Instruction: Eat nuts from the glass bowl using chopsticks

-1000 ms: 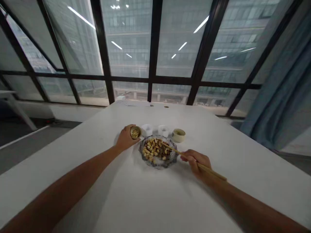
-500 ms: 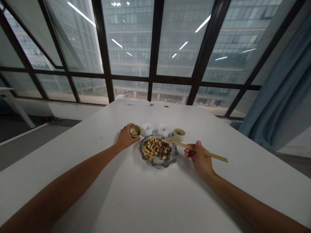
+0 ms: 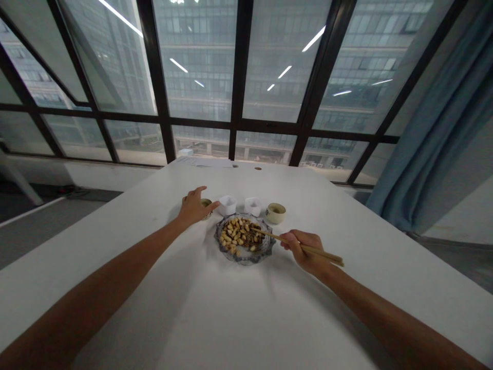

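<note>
My left hand (image 3: 191,207) has its fingers spread beside a small tea cup (image 3: 207,203), which stands on the table partly hidden by that hand. Wooden chopsticks (image 3: 321,252) are gripped in my right hand (image 3: 306,246), to the right of a scalloped glass plate (image 3: 265,252). Their tips reach into the food on the plate. Pale nuts, perhaps peanuts (image 3: 230,236), lie mostly on its left; dark striped seeds (image 3: 256,239) lie more to the right.
Behind the plate, two white plastic cups (image 3: 227,204) and a second tea cup (image 3: 276,213) stand in a row. Papers (image 3: 211,162) lie at the far edge of the white table (image 3: 215,318). Windows rise beyond it, and a blue curtain (image 3: 416,169) hangs at the right.
My left hand has let go of the tilted tea cup, which now stands on the table, and its fingers have spread. The chopstick tips have moved down into the seeds.
</note>
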{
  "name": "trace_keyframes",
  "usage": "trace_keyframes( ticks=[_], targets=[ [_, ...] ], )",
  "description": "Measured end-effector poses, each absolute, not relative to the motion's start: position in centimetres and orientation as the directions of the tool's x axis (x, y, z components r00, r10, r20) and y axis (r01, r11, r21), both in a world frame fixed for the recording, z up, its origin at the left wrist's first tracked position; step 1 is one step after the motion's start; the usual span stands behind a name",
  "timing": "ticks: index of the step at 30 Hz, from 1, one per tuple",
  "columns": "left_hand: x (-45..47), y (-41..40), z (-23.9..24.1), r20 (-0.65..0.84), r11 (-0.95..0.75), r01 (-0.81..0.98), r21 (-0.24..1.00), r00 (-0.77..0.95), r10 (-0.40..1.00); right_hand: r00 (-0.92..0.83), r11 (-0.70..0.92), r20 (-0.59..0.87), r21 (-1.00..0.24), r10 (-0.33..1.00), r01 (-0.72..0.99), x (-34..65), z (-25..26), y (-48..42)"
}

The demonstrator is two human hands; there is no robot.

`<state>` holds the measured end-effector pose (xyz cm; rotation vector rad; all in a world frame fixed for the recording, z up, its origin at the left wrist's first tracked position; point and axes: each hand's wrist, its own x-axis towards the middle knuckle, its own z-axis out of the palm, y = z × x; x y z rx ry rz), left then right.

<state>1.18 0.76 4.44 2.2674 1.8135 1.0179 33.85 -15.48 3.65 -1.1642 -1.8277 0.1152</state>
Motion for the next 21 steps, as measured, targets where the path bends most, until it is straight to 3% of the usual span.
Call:
trace_keyframes(
  ticks=[3, 7, 14, 18, 21],
  targets=[
    [4.3, 0.5, 6.6, 0.473, -0.460, 0.836, 0.299, 0.289, 0.833, -0.121, 0.538, 0.647, -0.499, 0.753, 0.679, 33.7, 3.6, -15.4],
    [9.7, 0.2, 8.2, 0.352, -0.538, 0.818, 0.205, 0.452, 0.820, -0.025, 0.503, 0.617, -0.617, 0.787, 0.605, 33.8, 3.0, -14.9],
    [14.2, 1.1, 8.1, 0.114, -0.487, 0.856, 0.173, 0.474, 0.873, 0.113, 0.454, 0.548, -0.777, 0.829, 0.437, 33.5, 2.7, -14.2],
    [14.5, 2.4, 6.9, 0.118, -0.471, 0.852, 0.227, 0.456, 0.882, 0.128, 0.428, 0.512, -0.811, 0.849, 0.399, 33.3, 2.8, -14.2],
    [14.2, 3.0, 6.3, 0.199, -0.515, 0.816, 0.265, 0.476, 0.857, 0.146, 0.444, 0.521, -0.818, 0.841, 0.365, 33.2, 3.2, -14.3]
  ],
)
